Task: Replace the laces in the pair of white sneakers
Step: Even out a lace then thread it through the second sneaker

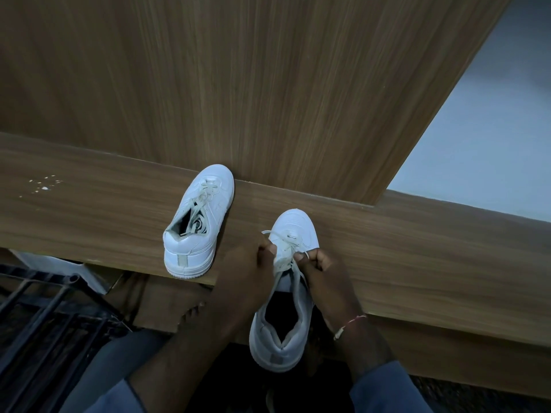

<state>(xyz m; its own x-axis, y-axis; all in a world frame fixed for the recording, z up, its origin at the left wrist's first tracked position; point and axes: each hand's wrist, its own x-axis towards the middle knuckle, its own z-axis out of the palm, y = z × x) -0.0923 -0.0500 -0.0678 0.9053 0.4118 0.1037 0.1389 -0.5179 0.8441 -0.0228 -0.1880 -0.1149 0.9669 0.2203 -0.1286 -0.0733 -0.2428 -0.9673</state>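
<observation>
Two white sneakers are on a wooden ledge (pixel 89 216). The left sneaker (pixel 198 222) stands alone, toe against the wooden panel, with its off-white lace loose and tucked into the opening. The right sneaker (pixel 286 293) overhangs the ledge's near edge, heel toward me. My left hand (pixel 247 263) pinches its lace (pixel 283 257) on the left side of the eyelets. My right hand (pixel 322 269) pinches the other strand on the right side. Both hands sit over the tongue area and hide part of the lacing.
An upright wooden panel (pixel 268 84) rises behind the ledge, with a pale wall (pixel 492 129) to its right. White specks (pixel 44 183) mark the ledge at left. Below left are a dark metal rack (pixel 44 323), a white object (pixel 59 266) and my bare foot (pixel 190 314).
</observation>
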